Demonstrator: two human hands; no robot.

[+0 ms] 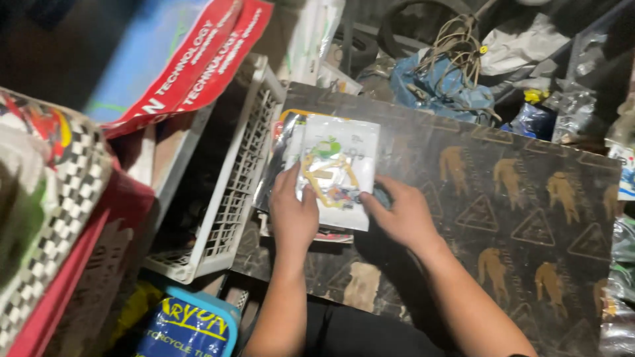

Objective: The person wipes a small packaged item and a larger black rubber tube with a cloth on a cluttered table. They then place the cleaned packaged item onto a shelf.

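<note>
A flat clear plastic packet (340, 168) with a white card, yellow wiring and a green mark lies on top of a small stack of similar packets (286, 145) on a dark board. My left hand (293, 210) holds the packet's left edge, thumb on its face. On the lower right edge rests my right hand (398, 213), fingers pinching it. Both hands grip the same top packet.
The dark board (529, 198) with gold figures and triangles stretches to the right. A white plastic crate (238, 178) stands to the left, red banners (198, 66) above it. A blue bag with tangled cord (450, 73) sits behind. A blue container (192, 327) stands below left.
</note>
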